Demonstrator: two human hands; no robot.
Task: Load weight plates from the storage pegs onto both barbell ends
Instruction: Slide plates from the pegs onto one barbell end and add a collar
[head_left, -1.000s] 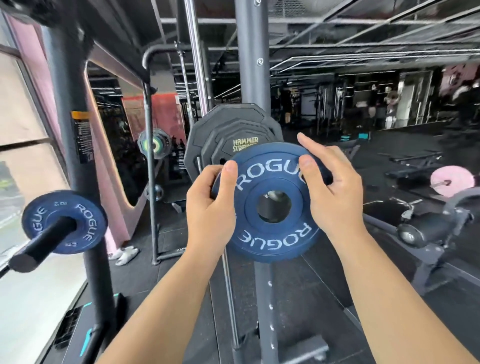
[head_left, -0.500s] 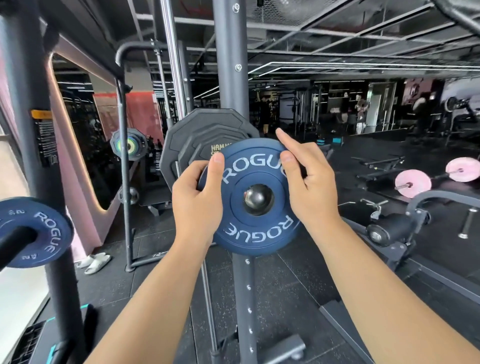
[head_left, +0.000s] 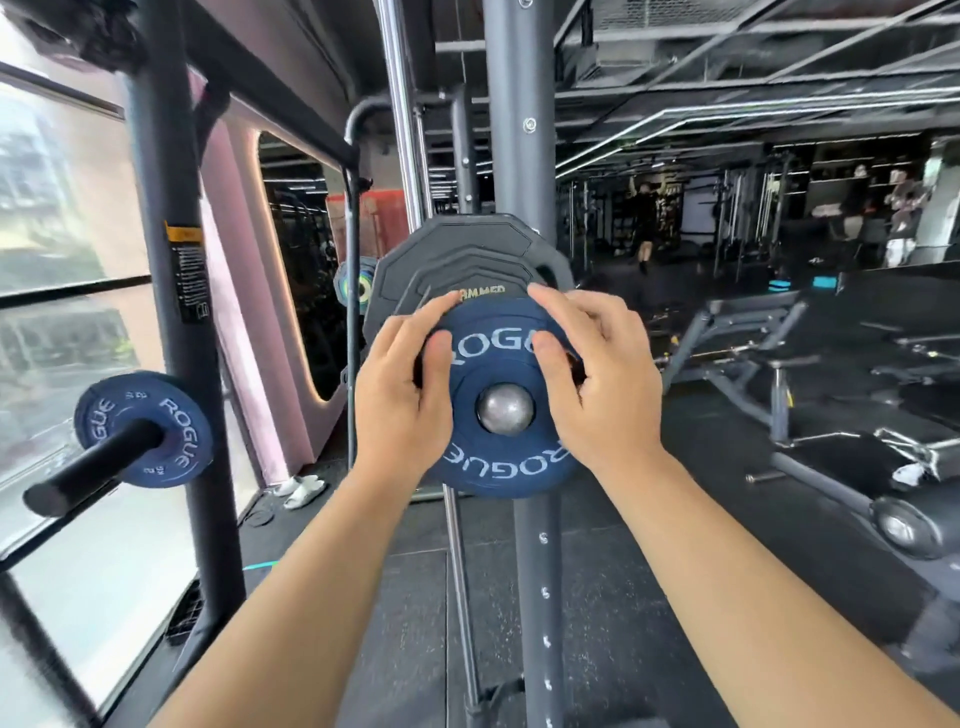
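— Where is your blue plate (head_left: 506, 457)?

— On the steel bar end (head_left: 505, 409), which fills its hole, in front of the black plates (head_left: 467, 260).

— And your hands?

— Your left hand (head_left: 397, 410) and right hand (head_left: 597, 384) both grasp its upper rim, thumbs on its face.
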